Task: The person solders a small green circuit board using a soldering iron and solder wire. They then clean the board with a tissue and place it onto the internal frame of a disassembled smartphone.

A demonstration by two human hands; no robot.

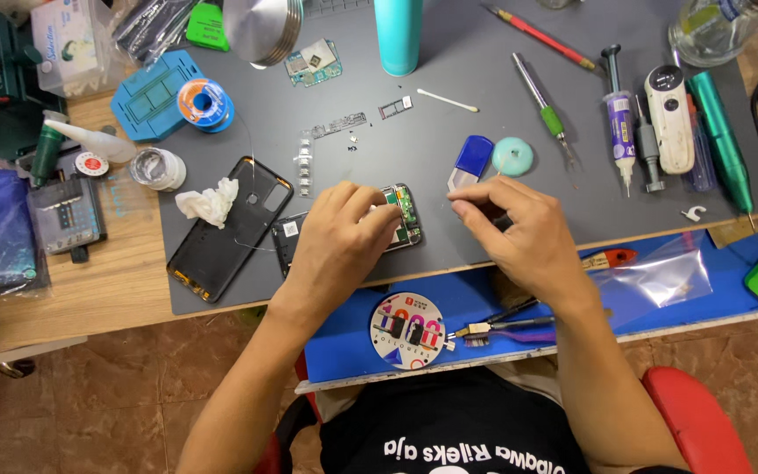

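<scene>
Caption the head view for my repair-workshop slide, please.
Left hand steadies an opened phone on a grey mat while right hand pinches a small tool.

One head cam, looking steeply down, close over the flat grey rubber work mat. Near edge shows lap; far edge cuts the bench off.

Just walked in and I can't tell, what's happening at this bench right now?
A person is working on an opened phone on a grey mat. The left hand rests on the phone and steadies it, while the right hand pinches a small dark tool just beside it. The phone's black back cover lies apart to the left, next to a crumpled tissue. Screwdrivers and a syringe lie to the right.
</scene>
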